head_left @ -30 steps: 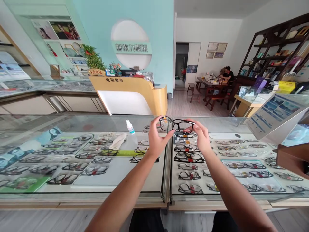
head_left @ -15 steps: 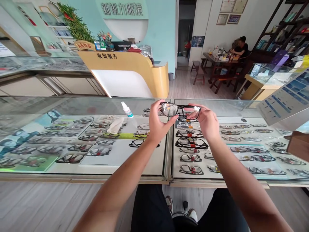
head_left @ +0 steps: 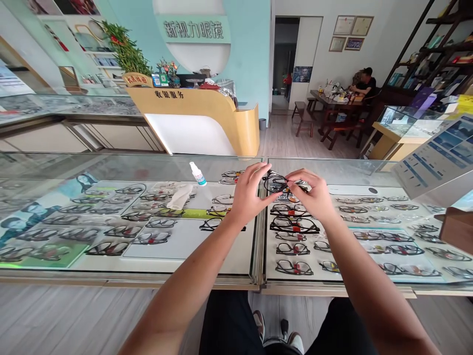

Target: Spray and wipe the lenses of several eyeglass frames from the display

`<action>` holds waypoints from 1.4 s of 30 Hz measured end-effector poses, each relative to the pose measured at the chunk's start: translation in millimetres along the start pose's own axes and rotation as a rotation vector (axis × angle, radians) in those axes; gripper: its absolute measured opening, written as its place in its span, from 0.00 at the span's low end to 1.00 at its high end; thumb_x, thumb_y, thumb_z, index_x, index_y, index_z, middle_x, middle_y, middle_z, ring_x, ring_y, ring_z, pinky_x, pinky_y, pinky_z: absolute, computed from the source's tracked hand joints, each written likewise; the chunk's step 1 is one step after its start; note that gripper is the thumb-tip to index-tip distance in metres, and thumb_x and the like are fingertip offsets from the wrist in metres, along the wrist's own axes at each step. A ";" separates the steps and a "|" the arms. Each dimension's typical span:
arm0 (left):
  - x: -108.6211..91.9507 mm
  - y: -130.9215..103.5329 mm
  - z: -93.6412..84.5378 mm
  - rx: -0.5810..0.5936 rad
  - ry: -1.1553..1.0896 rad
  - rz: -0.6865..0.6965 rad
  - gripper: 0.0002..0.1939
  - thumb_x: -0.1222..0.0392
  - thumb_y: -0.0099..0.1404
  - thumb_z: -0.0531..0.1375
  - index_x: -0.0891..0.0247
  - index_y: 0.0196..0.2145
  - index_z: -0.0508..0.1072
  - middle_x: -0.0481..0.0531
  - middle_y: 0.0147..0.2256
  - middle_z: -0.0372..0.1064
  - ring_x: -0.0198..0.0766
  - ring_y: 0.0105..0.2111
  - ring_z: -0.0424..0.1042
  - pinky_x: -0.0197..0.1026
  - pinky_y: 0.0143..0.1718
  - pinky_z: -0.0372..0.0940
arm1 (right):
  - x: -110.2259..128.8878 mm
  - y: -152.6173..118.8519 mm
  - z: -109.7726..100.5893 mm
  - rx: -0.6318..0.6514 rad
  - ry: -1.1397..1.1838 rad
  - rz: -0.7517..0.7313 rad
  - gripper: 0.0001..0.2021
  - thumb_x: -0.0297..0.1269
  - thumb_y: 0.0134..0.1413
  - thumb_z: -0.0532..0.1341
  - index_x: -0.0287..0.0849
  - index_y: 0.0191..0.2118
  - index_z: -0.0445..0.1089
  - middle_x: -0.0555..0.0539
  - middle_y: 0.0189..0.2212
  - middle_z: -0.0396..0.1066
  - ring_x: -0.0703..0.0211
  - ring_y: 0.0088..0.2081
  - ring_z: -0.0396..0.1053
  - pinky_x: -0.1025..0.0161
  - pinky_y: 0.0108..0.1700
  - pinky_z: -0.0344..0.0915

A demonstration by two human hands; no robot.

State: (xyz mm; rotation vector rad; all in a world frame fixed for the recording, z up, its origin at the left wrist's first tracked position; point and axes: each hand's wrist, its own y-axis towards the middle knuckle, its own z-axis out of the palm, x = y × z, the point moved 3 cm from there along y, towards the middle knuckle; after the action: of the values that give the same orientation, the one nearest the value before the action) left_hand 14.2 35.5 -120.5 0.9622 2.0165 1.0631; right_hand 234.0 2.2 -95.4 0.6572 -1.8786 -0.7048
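Observation:
Black-framed eyeglasses (head_left: 275, 183) are held above the glass counter, turned at an angle so the lenses overlap in view. My left hand (head_left: 250, 193) grips them at their left end, thumb below and fingers above. On the other side, my right hand (head_left: 313, 193) pinches the frame between thumb and fingers; its fingertips partly cover that end. A white spray bottle (head_left: 198, 174) with a blue-banded label stands on the counter to the left. Beside it lies a crumpled pale cloth (head_left: 180, 197).
Under the glass of the display counter (head_left: 221, 268) lie rows of eyeglasses. A printed blue-and-white board (head_left: 436, 160) and a brown box (head_left: 457, 229) are at the right. Beyond stands a curved reception desk (head_left: 246, 130). A person (head_left: 364, 88) sits at a far table.
The eyeglasses have turned from facing me broadside to an angled view. My right hand has moved inward with its fingers bent toward the frame. The camera view has tilted up slightly.

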 end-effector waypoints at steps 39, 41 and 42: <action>-25.3 2.4 -13.0 -0.191 -0.199 -0.325 0.10 0.50 0.79 0.64 0.57 0.44 0.82 0.48 0.30 0.70 0.37 0.30 0.69 0.43 0.37 0.68 | -21.0 -6.9 7.8 -0.125 0.064 0.206 0.11 0.46 0.73 0.67 0.48 0.42 0.84 0.42 0.50 0.86 0.45 0.56 0.83 0.46 0.64 0.76; -28.1 1.9 -7.6 -0.061 -0.259 -0.370 0.14 0.49 0.79 0.64 0.58 0.39 0.85 0.45 0.25 0.65 0.35 0.26 0.63 0.42 0.33 0.62 | -14.7 -11.0 17.2 -0.178 -0.033 0.130 0.09 0.42 0.74 0.65 0.48 0.43 0.83 0.41 0.51 0.86 0.45 0.57 0.82 0.45 0.64 0.76; -28.5 0.9 -4.6 -0.019 -0.293 -0.399 0.15 0.48 0.79 0.65 0.59 0.40 0.86 0.45 0.24 0.66 0.35 0.25 0.62 0.42 0.32 0.60 | -11.3 -13.3 22.6 -0.192 -0.072 0.093 0.09 0.41 0.74 0.65 0.49 0.44 0.83 0.41 0.52 0.86 0.44 0.57 0.83 0.44 0.64 0.77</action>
State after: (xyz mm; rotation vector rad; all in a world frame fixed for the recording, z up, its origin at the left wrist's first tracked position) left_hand 25.5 10.4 -111.8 0.6252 1.8463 0.6806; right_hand 219.2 5.2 -119.6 0.4242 -1.8657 -0.8460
